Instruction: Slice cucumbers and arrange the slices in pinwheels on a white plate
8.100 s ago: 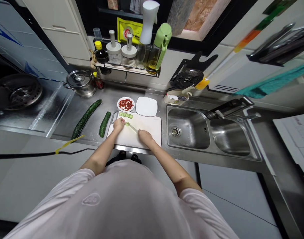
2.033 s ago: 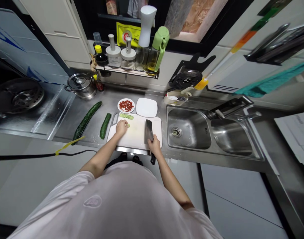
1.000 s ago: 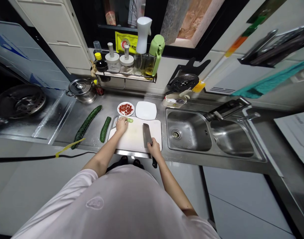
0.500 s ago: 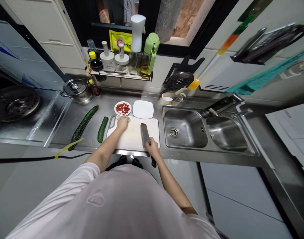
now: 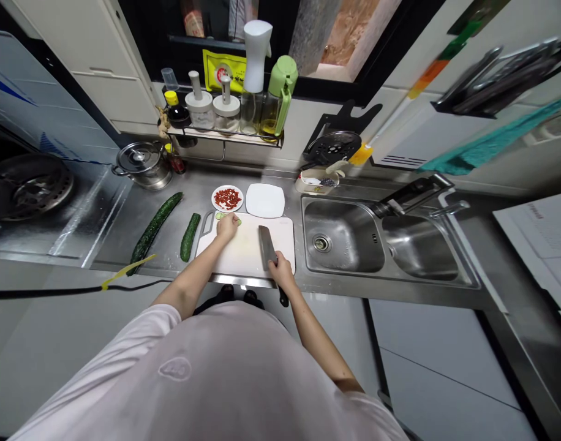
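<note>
1. The person's bare left hand [image 5: 228, 228] reaches over the upper left part of a white, rectangular cutting board with a gray handle [image 5: 244, 258], its fingers bunched among thin, round, pale green cucumber slices [image 5: 220, 215]. Whether this grip pinches one of them cannot be told.

2. The bare right hand [image 5: 282, 271] has its grip wrapped around a broad-bladed metal cleaver with a black handle [image 5: 264, 242], held over the board's right side with the handle end jutting past the near edge. Whether the blade touches the board is unclear.

3. The slices lie near the board's far edge, partly hidden by the left hand.

4. On the brushed stainless-steel table [image 5: 195, 177], left of the board, lie a short, dark green cucumber piece [image 5: 189, 237] and, farther left, a long, bumpy, dark green cucumber [image 5: 155, 228].

5. Just beyond the board, a round white plate [image 5: 214, 202] of chopped red pieces [image 5: 228, 198] sits beside a squarish white plate [image 5: 264, 200].
</note>
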### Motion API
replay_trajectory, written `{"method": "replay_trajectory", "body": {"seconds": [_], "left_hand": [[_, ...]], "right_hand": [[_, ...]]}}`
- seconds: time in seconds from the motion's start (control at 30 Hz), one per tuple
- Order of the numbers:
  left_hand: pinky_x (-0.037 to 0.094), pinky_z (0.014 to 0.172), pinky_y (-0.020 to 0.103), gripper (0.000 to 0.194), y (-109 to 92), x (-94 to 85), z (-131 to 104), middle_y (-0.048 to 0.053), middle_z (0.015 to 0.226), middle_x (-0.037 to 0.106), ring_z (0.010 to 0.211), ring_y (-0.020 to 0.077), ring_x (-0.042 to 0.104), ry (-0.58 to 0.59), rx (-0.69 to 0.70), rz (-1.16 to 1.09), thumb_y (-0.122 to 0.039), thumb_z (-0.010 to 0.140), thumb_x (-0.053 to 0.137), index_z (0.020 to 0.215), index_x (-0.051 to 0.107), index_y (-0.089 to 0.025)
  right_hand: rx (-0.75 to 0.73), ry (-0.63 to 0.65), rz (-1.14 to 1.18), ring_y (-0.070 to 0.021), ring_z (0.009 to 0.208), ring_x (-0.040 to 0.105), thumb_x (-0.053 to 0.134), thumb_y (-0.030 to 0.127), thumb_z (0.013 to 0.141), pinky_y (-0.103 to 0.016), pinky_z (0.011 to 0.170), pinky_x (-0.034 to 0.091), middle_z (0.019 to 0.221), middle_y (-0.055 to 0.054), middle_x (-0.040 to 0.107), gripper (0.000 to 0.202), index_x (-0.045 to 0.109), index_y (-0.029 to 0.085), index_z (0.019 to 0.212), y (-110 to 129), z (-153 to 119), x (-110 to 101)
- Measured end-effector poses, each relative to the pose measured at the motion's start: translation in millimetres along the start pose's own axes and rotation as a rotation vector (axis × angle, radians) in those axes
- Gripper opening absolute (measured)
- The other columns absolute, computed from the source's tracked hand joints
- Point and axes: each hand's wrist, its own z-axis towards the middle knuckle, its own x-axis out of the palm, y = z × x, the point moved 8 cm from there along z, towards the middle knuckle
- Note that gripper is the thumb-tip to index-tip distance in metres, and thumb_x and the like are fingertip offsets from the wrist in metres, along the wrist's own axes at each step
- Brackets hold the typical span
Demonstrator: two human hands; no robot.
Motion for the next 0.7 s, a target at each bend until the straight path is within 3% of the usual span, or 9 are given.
{"method": "replay_trajectory", "body": {"seconds": [0.23,0.47,0.7], "left_hand": [[0.042,0.068,0.024,0.02,31.1,11.1,-32.9,0.0,0.083,0.069,0.077,0.0142,0.061,0.045,-0.248,-0.194,-0.038,0.072,0.069,0.081,0.064,-0.021],[0.042,0.068,0.024,0.016,38.8,10.9,-44.3,0.002,0.085,0.07,0.079,0.0157,0.062,0.052,-0.27,-0.159,-0.036,0.073,0.068,0.08,0.066,-0.021],[0.042,0.066,0.027,0.015,45.8,5.0,-49.7,0.002,0.088,0.071,0.079,0.0194,0.064,0.149,-0.336,-0.041,-0.038,0.074,0.066,0.079,0.068,-0.025]], "right_hand": [[-0.038,0.109,-0.205,-0.0193,0.076,0.06,0.038,0.023,0.09,-0.023,0.064,0.035,0.082,-0.006,0.066,0.029,0.049,0.017,0.116,21.5,-2.2,4.0],[-0.126,0.223,-0.413,-0.0205,0.082,0.062,0.035,0.018,0.092,-0.026,0.067,0.037,0.094,-0.009,0.067,0.026,0.045,0.018,0.116,55.7,-8.5,11.6],[-0.161,0.302,-0.513,-0.0213,0.089,0.063,0.036,0.015,0.092,-0.028,0.073,0.04,0.101,-0.01,0.065,0.027,0.044,0.019,0.117,63.4,-9.4,17.6]]}}
